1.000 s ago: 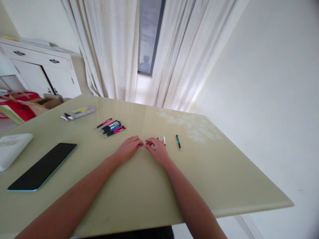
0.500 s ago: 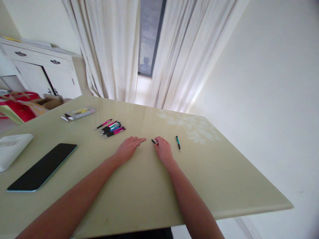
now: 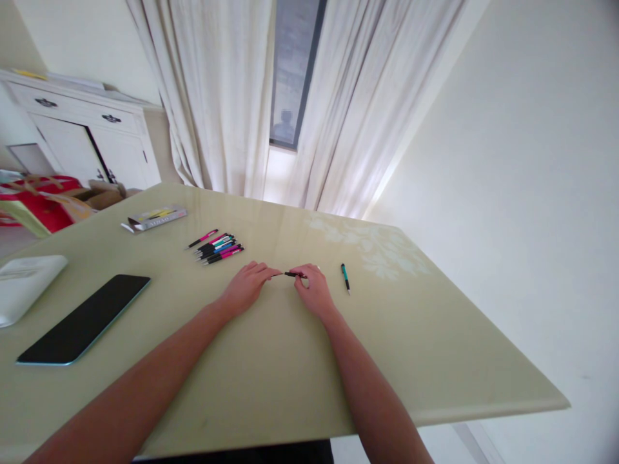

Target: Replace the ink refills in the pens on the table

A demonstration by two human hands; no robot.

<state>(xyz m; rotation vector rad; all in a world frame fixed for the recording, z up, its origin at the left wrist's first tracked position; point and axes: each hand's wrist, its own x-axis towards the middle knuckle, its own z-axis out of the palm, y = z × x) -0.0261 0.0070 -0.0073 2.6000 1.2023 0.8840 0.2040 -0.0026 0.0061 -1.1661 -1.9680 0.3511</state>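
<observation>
Near the middle of the table, my left hand (image 3: 250,283) pinches a thin dark piece (image 3: 275,276), mostly hidden by the fingers; it looks like part of a pen. Facing it, my right hand (image 3: 312,287) is closed on a short black pen part (image 3: 293,274) pointing left. The two pieces lie almost in line, their ends close together; I cannot tell whether they touch. To the right of my right hand lies a teal and black pen (image 3: 345,278). A pile of pens (image 3: 220,249) in pink, purple, blue, teal and black rests beyond my left hand.
An opened pen box (image 3: 157,219) lies at the table's far left. Closer in are a dark-screened phone or tablet (image 3: 84,320) and a white object (image 3: 29,283). Red bags (image 3: 53,203) and a white cabinet (image 3: 87,138) stand beyond the left edge. A wall (image 3: 522,193) runs along the right.
My right hand has shifted slightly left, bringing the black pen part up to the left hand's piece and turning it more level. My left index finger has bent down from its stretched pose.
</observation>
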